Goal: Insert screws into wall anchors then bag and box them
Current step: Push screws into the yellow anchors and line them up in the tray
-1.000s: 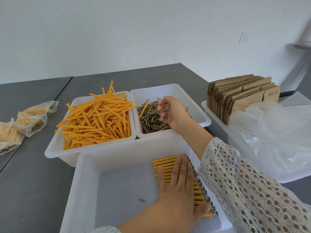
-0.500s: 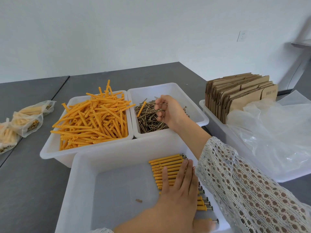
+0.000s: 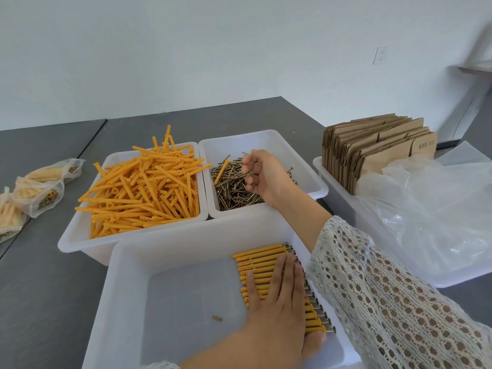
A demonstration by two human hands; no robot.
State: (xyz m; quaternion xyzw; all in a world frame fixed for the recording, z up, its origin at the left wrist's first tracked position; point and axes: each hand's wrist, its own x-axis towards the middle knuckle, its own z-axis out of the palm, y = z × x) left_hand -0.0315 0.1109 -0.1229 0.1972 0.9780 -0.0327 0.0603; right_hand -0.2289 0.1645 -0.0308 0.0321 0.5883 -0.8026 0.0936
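My left hand's [image 3: 277, 296] grip is flat and open, fingers straight, pressing down on the row of orange anchors with screws fitted [image 3: 259, 265] that lies along the right side of the near white plastic bin [image 3: 127, 283]. My right hand [image 3: 263, 174] is over the loose brass-coloured screws [image 3: 234, 187], its grip curled round a few of them.

From the left: three clear plastic bags of finished anchors [image 3: 40, 193] lie on the grey bench [image 3: 40, 288], well apart from the bins. Next comes a white plastic bin [image 3: 80, 230] heaped with loose orange plastic wall anchors [image 3: 143, 187]. Just beside it, touching at the rim, stands the smaller white bin [image 3: 306, 161] holding the screws, with one stray orange anchor [image 3: 221, 172] tilted on top of the pile. The near bin sits in front of both, and a small brown speck [image 3: 217, 318] lies on its floor.

To the right, another white bin [image 3: 335, 193] holds flat brown cardboard boxes [image 3: 372, 153] standing on edge, with crumpled clear plastic bags [image 3: 426, 214] in front of them.
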